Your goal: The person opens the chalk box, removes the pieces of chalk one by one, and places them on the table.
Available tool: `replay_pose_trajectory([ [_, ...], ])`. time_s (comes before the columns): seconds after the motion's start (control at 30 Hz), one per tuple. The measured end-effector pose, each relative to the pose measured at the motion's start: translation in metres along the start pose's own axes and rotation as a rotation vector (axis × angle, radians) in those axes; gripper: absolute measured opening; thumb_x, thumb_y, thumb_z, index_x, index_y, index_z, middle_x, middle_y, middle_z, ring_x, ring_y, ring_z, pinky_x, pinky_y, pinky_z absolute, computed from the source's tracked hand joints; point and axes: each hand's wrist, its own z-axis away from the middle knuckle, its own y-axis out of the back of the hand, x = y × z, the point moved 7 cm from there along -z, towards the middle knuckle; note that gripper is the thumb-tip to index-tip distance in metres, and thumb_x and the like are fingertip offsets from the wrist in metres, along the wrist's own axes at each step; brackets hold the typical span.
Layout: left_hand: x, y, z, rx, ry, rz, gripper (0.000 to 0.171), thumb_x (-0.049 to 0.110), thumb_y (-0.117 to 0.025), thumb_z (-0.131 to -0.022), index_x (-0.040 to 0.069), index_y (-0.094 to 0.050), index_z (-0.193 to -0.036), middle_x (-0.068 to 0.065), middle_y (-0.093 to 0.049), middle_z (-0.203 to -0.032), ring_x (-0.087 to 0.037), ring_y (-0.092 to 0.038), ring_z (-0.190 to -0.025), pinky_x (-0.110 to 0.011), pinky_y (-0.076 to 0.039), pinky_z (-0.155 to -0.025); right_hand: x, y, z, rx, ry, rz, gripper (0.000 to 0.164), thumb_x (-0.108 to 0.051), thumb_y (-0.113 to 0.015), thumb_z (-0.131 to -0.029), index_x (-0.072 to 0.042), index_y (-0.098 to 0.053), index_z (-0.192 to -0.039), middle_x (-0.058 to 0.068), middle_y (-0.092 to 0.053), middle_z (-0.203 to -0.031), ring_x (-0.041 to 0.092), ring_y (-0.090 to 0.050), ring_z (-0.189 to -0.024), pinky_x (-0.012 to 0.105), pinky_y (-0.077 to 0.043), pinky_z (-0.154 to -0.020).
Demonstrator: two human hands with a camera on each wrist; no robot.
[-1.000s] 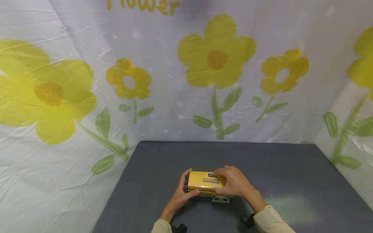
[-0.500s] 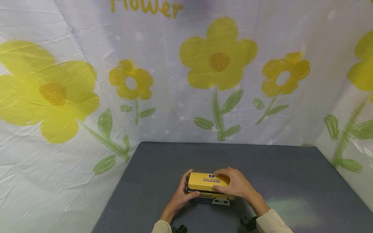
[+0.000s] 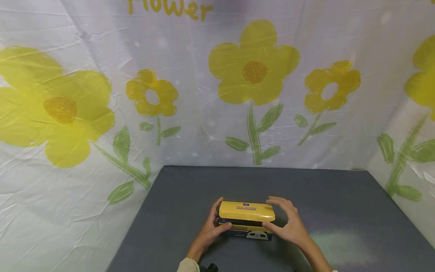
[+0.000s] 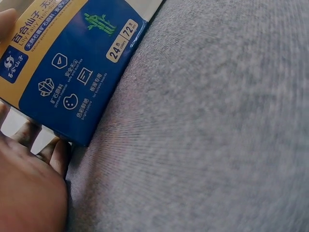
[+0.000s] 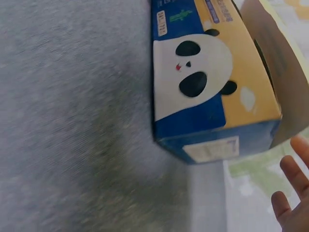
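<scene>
A yellow and blue cardboard chalk box (image 3: 256, 235) with a panda face on its front stands on the table. Its yellow lid (image 3: 246, 210) is tilted up at the front, leaving a dark gap beneath; the right wrist view also shows the raised flap (image 5: 285, 72). My left hand (image 3: 208, 229) grips the box's left end, thumb on the front. In the left wrist view, that hand's fingers (image 4: 60, 154) reach around the end of the box. My right hand (image 3: 293, 225) is spread beside the right end, thumb close to the front corner. The box's inside is hidden.
The dark grey table (image 3: 190, 181) extends around the box on all sides. Behind and beside it hangs a pale cloth (image 3: 200, 143) printed with yellow flowers. A black wrist strap (image 3: 211, 267) shows below my left hand.
The lid's front edge has come up from the box, widening the gap. My right hand has let go of the lid's top and moved to the right. My left hand stays in place.
</scene>
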Motion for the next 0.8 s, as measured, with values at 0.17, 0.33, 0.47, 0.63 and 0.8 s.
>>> replay_pose_trajectory([
  [0.17,0.0,0.0,0.0,0.007,0.004,0.002,0.087,0.027,-0.072,-0.095,0.03,-0.019,-0.163,-0.014,-0.024,-0.168,-0.039,-0.02,-0.156,-0.071,-0.011,-0.118,0.012,0.009,0.015,0.05,-0.07,-0.008,0.055,-0.018,-0.089,-0.076,-0.015,-0.065,-0.126,0.015,-0.059,-0.139,0.033,-0.044,-0.126,0.068,-0.027,-0.098],
  [0.33,-0.002,0.001,-0.001,0.001,0.011,0.009,0.088,0.027,-0.071,-0.096,0.021,-0.016,-0.164,-0.013,-0.022,-0.169,-0.039,-0.018,-0.156,-0.07,-0.012,-0.119,0.022,0.009,0.024,0.055,-0.102,0.021,0.048,-0.018,-0.089,-0.076,-0.014,-0.068,-0.119,0.016,-0.06,-0.137,0.039,-0.045,-0.125,0.07,-0.028,-0.097],
  [0.47,-0.005,0.001,-0.001,-0.018,0.016,0.019,0.087,0.027,-0.069,-0.098,0.019,-0.014,-0.165,-0.012,-0.021,-0.169,-0.039,-0.018,-0.156,-0.069,-0.013,-0.119,0.022,0.006,0.023,0.072,-0.088,0.039,0.043,-0.019,-0.09,-0.076,-0.022,-0.07,-0.114,0.014,-0.063,-0.135,0.025,-0.046,-0.124,0.068,-0.03,-0.093],
  [0.63,-0.005,-0.001,-0.001,-0.027,0.013,0.022,0.085,0.024,-0.067,-0.099,0.018,-0.014,-0.165,-0.013,-0.024,-0.168,-0.04,-0.021,-0.155,-0.068,-0.018,-0.118,0.018,0.006,0.019,0.128,-0.038,0.035,0.046,-0.015,-0.089,-0.075,-0.02,-0.071,-0.117,0.012,-0.064,-0.132,-0.003,-0.038,-0.117,0.061,-0.029,-0.092],
  [0.8,-0.003,-0.002,0.001,-0.022,0.018,0.042,0.086,0.022,-0.069,-0.097,0.017,-0.016,-0.164,-0.017,-0.028,-0.166,-0.041,-0.029,-0.151,-0.063,-0.028,-0.116,0.016,0.008,0.011,0.167,-0.002,0.02,0.045,-0.01,-0.088,-0.075,-0.012,-0.073,-0.117,0.012,-0.064,-0.13,-0.004,-0.04,-0.117,0.055,-0.029,-0.092],
])
